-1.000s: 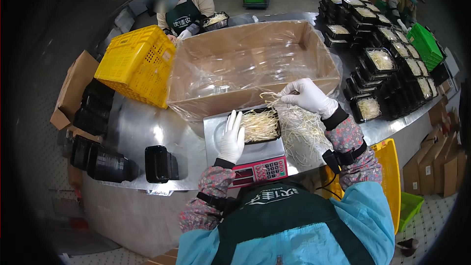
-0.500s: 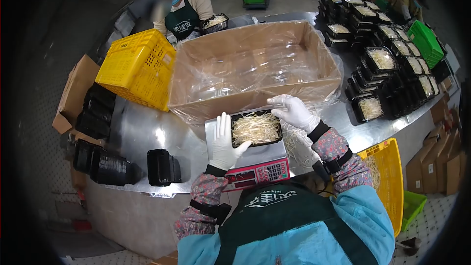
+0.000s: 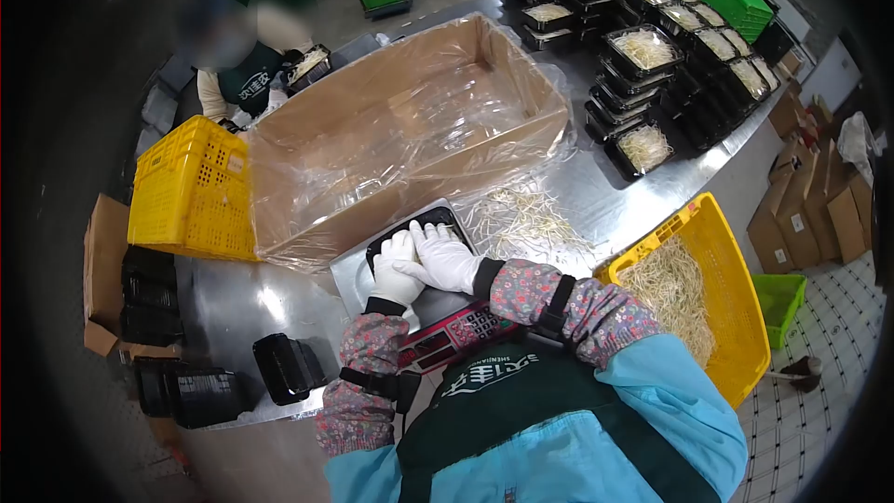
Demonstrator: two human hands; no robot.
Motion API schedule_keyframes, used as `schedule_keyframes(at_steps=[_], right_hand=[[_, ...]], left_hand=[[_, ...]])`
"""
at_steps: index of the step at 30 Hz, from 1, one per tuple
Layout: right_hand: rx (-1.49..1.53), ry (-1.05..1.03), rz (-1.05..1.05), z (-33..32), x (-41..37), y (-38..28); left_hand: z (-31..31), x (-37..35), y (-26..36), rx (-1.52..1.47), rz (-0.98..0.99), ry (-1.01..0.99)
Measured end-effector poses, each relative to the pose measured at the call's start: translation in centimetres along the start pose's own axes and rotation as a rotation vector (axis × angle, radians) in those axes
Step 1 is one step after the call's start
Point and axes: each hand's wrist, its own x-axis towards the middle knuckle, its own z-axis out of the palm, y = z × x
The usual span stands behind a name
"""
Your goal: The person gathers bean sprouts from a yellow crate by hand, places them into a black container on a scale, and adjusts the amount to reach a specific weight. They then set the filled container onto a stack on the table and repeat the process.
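Both my hands wear white gloves and lie over a black tray [image 3: 453, 215] on the scale [image 3: 348, 276]. My left hand [image 3: 398, 270] covers the tray's left part, fingers pointing up and close together. Across its right part lies my right hand [image 3: 441, 255], fingers slightly spread and touching the left. The hands hide most of the tray and its contents. Loose sprouts [image 3: 521, 219] lie on the metal table right of the scale. The scale's red keypad panel [image 3: 456, 333] faces me.
Beyond the scale is a plastic-lined cardboard box [image 3: 410, 172]. Yellow crates [image 3: 191, 191] stand left and right, the right one holding sprouts [image 3: 675, 293]. Filled trays [image 3: 644, 48] are stacked at right; empty black trays [image 3: 287, 368] stand left. A co-worker [image 3: 247, 74] holds a tray.
My hands have come together over the tray, covering the sprouts that were visible in it. The view has turned, bringing the right yellow crate more into sight.
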Motion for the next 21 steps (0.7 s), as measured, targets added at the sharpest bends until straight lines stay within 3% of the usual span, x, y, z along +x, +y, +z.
schedule_keyframes(at_steps=[2, 5, 7, 10, 11, 12, 15, 17, 18, 21], right_hand=[[-0.006, 0.01, -0.033, 0.0, -0.2, 0.4], [0.146, 0.127, -0.312, -2.5, -2.4, 1.8], [0.164, 0.337, -0.473, -6.8, -3.8, 3.1], [0.366, 0.508, -0.131, -11.0, -4.9, 9.6], [0.242, 0.561, -0.024, -11.1, -5.0, 12.9], [0.127, 0.518, 0.059, -10.8, -5.2, 15.4], [-0.156, 0.082, 0.014, -6.9, -4.0, 18.9], [-0.209, -0.074, 0.009, -4.7, -1.3, 17.5], [-0.241, -0.002, -0.071, -2.8, 0.1, 17.4], [-0.351, -0.019, 0.008, -0.5, 2.7, 15.1]], left_hand=[[-0.1, 0.3, 0.1, 0.087, -0.042, -0.079], [-0.5, -0.6, 0.3, -0.057, 0.025, 0.091], [-2.6, -0.8, 1.2, -0.258, -0.057, 0.063], [-4.8, -1.6, 1.5, -0.3, -0.029, 0.213], [-5.5, -1.8, 1.4, -0.307, -0.028, 0.266], [-6.1, -2.2, 1.5, -0.311, -0.028, 0.315], [-7.1, -3.2, 2.6, -0.502, -0.173, 0.421], [-9.1, -3.1, 5.5, -0.681, -0.262, 0.396], [-9.3, -3.0, 6.5, -0.75, -0.287, 0.388], [-9.2, -2.5, 9.9, -0.945, -0.262, 0.326]])
